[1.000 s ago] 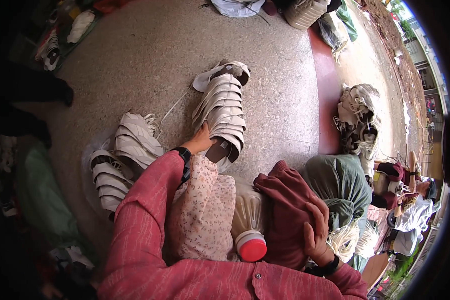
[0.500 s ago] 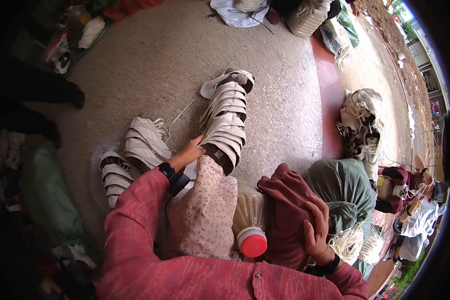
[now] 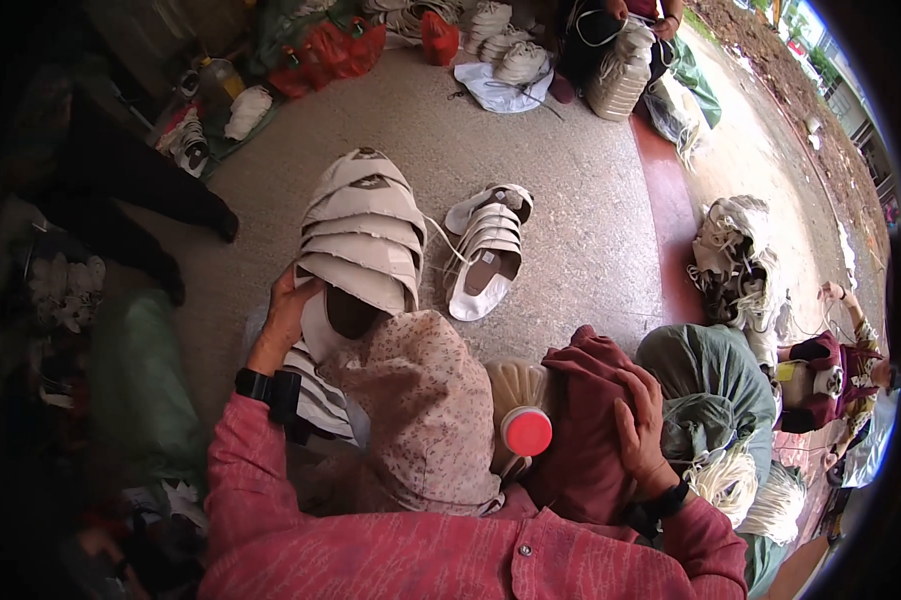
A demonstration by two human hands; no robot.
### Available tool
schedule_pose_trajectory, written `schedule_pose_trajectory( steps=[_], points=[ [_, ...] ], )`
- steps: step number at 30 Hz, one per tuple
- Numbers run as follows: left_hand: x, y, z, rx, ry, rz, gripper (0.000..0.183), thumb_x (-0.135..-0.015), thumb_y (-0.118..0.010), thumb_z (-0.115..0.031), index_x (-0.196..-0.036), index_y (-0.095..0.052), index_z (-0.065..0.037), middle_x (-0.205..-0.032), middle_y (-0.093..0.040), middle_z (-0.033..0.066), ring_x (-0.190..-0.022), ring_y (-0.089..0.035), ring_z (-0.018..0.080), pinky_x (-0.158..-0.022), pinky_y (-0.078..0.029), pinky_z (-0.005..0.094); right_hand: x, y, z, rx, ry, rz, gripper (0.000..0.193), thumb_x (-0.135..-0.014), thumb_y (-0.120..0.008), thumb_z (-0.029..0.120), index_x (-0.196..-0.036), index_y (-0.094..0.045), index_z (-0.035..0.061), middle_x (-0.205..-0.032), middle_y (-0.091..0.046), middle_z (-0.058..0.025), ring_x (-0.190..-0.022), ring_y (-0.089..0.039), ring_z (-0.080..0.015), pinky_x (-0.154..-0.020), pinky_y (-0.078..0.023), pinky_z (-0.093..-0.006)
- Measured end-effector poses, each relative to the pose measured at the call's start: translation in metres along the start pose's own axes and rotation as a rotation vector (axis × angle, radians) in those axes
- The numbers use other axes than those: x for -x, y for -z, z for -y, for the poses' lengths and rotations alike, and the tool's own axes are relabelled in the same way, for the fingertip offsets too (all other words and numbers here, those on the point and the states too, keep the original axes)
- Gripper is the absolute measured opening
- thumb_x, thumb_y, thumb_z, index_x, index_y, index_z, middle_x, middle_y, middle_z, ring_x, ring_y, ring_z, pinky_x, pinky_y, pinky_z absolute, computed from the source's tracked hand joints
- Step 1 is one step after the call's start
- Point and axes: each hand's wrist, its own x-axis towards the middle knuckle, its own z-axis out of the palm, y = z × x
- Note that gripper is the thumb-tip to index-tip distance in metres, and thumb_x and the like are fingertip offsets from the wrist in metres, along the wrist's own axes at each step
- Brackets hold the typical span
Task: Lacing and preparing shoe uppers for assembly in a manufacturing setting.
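My left hand (image 3: 284,322) grips the lower end of a stack of white shoe uppers (image 3: 363,232) and holds it up over my floral-clothed knee (image 3: 426,415). Fingers curled, my right hand (image 3: 639,425) lies over a maroon cloth bundle (image 3: 583,440) in my lap. A beige bottle with a red cap (image 3: 527,431) stands wedged between the knee and the bundle. On the floor just beyond lies a second stack of white uppers (image 3: 491,250). Under my left forearm a third, striped stack (image 3: 316,395) is partly hidden.
A green sack (image 3: 706,365) and coils of white cord (image 3: 736,260) lie at the right, beside a seated person (image 3: 836,365). At the top another person (image 3: 621,30) sits among more white shoe parts. Red bags (image 3: 331,45) lie top left and dark legs (image 3: 161,200) at the left.
My left hand has taken a stack of white uppers off the floor and raised it toward me. My right hand has stayed on the maroon bundle.
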Motion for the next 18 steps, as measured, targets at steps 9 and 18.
schedule_pose_trajectory(
  steps=[9, 18],
  points=[
    [0.063, -0.035, -0.130, -0.088, -0.334, -0.001, 0.039, -0.088, -0.059, -0.002, -0.126, -0.056, -0.002, -0.117, -0.062, 0.0057, -0.104, -0.058, 0.0139, -0.093, -0.044, 0.0280, 0.020, -0.006, -0.004, 0.041, 0.075, -0.084, 0.041, -0.088, -0.054, 0.028, -0.125, -0.054, 0.0092, -0.131, -0.049, -0.0152, -0.120, -0.045, -0.0338, -0.101, -0.033, -0.0423],
    [0.069, -0.090, -0.201, -0.128, -0.437, 0.092, 0.037, -0.085, -0.060, 0.001, -0.122, -0.060, -0.002, -0.110, -0.066, 0.0057, -0.096, -0.061, 0.0133, -0.088, -0.046, 0.0267, 0.019, -0.011, -0.008, 0.098, 0.090, -0.019, 0.045, -0.090, -0.053, 0.034, -0.129, -0.051, 0.0114, -0.134, -0.046, -0.0152, -0.123, -0.043, -0.0354, -0.102, -0.034, -0.0456]
  ],
)
